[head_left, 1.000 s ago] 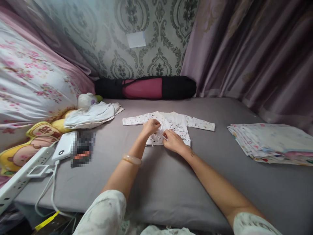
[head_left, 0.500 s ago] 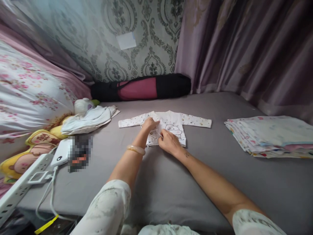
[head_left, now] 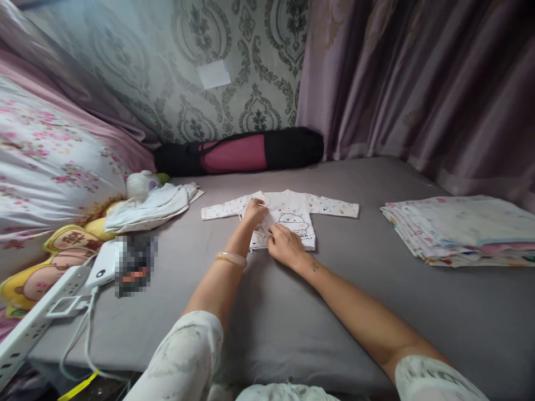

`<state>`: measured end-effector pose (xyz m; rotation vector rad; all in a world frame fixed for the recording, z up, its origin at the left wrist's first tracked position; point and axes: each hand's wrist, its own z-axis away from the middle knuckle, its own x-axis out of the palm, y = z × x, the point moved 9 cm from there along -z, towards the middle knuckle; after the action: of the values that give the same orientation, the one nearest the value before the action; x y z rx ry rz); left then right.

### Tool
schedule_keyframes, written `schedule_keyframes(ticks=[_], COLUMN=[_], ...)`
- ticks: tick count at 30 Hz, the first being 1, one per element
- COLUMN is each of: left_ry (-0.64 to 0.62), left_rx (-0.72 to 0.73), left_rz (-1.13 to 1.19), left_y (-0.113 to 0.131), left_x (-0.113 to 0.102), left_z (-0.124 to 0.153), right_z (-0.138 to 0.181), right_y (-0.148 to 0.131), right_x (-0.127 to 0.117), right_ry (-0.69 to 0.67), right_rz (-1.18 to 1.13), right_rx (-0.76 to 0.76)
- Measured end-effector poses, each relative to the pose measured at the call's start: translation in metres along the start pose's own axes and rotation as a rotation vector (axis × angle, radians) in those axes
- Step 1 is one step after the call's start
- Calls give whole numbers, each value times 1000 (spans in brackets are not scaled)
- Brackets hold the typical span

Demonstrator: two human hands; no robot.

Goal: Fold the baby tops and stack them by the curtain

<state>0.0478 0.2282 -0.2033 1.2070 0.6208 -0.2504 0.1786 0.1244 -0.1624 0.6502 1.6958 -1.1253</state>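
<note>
A small white baby shirt (head_left: 292, 205) lies flat with both sleeves spread, printed with a hippo-like animal on the front and small dots on the sleeves. Over its left front, my left hand (head_left: 254, 213) is closed in a pinch on the shirt's front near the neckline. My right hand (head_left: 285, 243) is closed at the lower middle of the shirt, its thumb and finger together on a thin white tie string. Loose strings show between the hands. The exact grip of the left fingers is partly hidden.
The shirt lies on a grey-sheeted bed (head_left: 188, 289). To the right is a stack of folded cloths (head_left: 455, 228); to the left are folded white clothes (head_left: 152, 206), a pig cushion (head_left: 45, 273), a white power bank (head_left: 104, 262) and a power strip (head_left: 37, 328). A black-and-red bag (head_left: 234, 153) lies behind.
My left hand has shifted slightly, its fingers bent more downward near the neckline. My right hand stays nearly in place at the lower front. The view has moved a little.
</note>
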Motion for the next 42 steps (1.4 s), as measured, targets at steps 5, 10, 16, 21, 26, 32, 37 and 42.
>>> schedule_keyframes(ticks=[5,10,16,21,26,32,37,42], left_ry=[24,26,34,-10,20,-4,12,26], left_rx=[6,59,127,109,135,167,146,170], left_rz=[-43,-129,-188,-271,-289,-300,-331,-385], left_y=[-6,8,28,32,36,35,29,28], left_x=[2,2,4,7,5,7,3,2], left_z=[-7,-10,-8,-12,-16,-18,-22,-23], right_z=[3,4,4,4,4,3,3,6], right_y=[-6,-9,-10,-10,-9,-9,-12,-16], right_x=[5,8,9,8,8,6,10,5], right_ry=[-11,-40,-50,-50,-57,-53,-77,-112], right_rz=[69,114,119,109,85,69,77,79], right_rx=[-58,-85,-92,-100,-94,-87,-121,-133])
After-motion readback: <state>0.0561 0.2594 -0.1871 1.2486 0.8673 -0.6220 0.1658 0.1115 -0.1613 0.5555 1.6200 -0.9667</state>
